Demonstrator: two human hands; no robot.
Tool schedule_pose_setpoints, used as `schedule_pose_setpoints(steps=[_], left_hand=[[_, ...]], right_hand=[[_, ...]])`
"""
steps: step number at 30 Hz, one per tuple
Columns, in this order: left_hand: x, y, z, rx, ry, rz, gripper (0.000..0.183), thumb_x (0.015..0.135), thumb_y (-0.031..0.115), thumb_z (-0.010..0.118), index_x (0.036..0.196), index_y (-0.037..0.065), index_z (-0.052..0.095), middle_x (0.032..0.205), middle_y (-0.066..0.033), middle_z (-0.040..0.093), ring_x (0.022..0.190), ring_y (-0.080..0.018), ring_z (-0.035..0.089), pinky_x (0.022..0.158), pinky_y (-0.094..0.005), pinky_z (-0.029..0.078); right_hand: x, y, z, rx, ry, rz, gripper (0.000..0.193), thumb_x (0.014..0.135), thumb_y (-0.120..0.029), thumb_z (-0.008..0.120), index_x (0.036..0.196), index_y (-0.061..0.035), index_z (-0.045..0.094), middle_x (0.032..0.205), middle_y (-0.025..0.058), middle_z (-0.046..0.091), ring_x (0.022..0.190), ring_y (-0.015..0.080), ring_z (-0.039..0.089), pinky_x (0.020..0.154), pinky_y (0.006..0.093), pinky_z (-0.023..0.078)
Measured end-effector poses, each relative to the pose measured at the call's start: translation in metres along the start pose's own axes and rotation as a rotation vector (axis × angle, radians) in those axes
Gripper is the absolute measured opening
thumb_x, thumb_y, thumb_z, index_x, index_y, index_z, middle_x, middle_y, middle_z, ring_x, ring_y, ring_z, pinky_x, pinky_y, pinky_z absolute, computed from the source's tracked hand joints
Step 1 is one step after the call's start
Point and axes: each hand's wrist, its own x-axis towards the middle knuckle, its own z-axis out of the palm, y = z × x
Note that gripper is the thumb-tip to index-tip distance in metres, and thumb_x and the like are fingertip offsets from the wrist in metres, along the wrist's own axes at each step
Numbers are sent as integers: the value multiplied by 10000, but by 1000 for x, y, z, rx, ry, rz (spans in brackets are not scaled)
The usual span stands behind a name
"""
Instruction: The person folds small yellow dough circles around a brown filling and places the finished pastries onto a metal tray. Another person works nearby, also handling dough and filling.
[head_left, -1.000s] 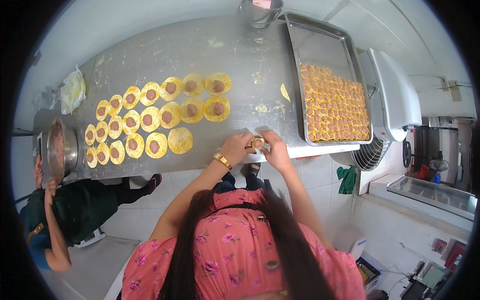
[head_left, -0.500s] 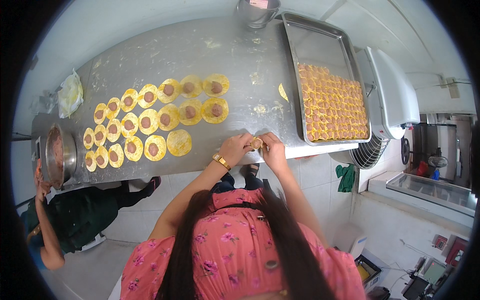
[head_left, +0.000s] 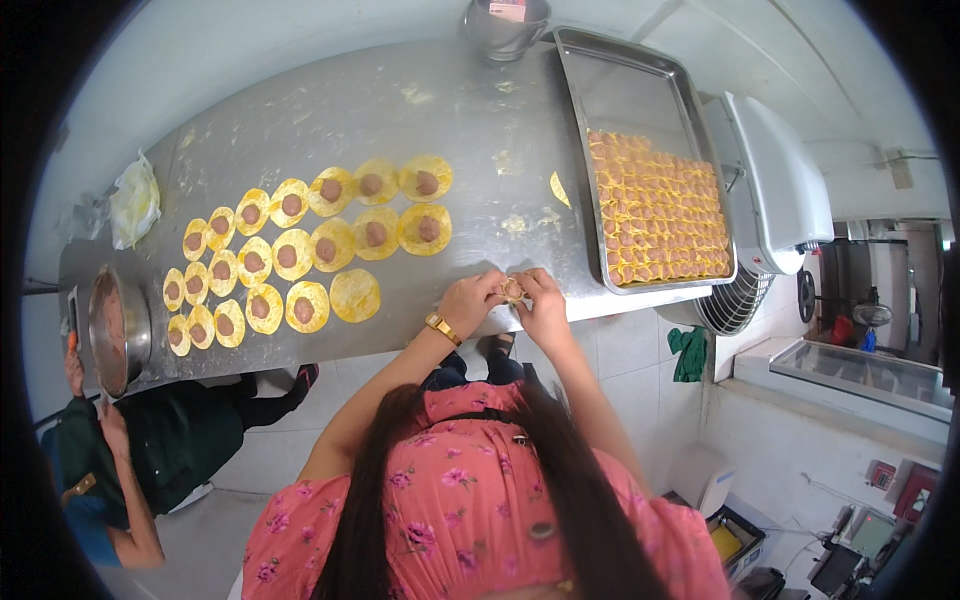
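At table (head_left: 300, 120) edge | dumpling (head_left: 511, 290): small, yellowish wrapper, pinkish filling | left hand (head_left: 472, 303), right hand (head_left: 543, 306): fingertips pinching it

Pink floral top (head_left: 455, 500); gold-coloured wristwatch (head_left: 442, 327).

At the table's (head_left: 450, 110) near edge, the left hand (head_left: 472, 303) and right hand (head_left: 543, 303) partly hide a dumpling (head_left: 512, 290) from me
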Motion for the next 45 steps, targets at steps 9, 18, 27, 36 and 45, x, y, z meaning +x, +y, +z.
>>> schedule_pose_setpoints(steps=[9, 18, 27, 36, 45], left_hand=[[9, 2, -2, -30, -33, 23, 279, 772, 156, 634, 1017, 100, 514, 927, -118, 588, 858, -322, 585, 714, -419, 478], [19, 2, 4, 0, -33, 83, 247, 770, 137, 635, 985, 87, 525, 886, -133, 594, 826, -334, 586, 691, -421, 476], [20, -3, 15, -166, 93, -96, 249, 731, 78, 686, 943, 43, 561, 852, -170, 612, 785, -304, 633, 643, -364, 501], [14, 6, 7, -57, 64, -168, 199, 765, 3, 611, 961, 19, 577, 819, -144, 658, 778, -263, 654, 679, -331, 504], [18, 33, 4, -140, 69, -294, 215, 788, 7, 572, 1002, 4, 596, 893, -118, 669, 824, -223, 657, 737, -293, 503]], right_hand=[[-2, 6, 1, 83, 6, 132, 382, 629, 84, 611, 1001, -3, 607, 869, 157, 563, 838, 342, 577, 736, 395, 477], [0, 15, 2, 128, 27, 208, 405, 632, 97, 611, 1024, -4, 608, 919, 153, 581, 813, 326, 600, 700, 368, 493], [18, 11, -6, 108, 2, 2, 442, 606, 101, 628, 1032, -13, 611, 957, 151, 585, 892, 328, 585, 750, 361, 489], [15, 3, -5, -13, -35, 18, 466, 650, 31, 639, 1102, -46, 558, 1010, 157, 551, 946, 357, 538, 779, 418, 464], [78, 85, -95, 251, 20, 23, 390, 653, 44, 654, 1030, -53, 618, 873, 66, 612, 770, 161, 586, 674, 288, 497]])
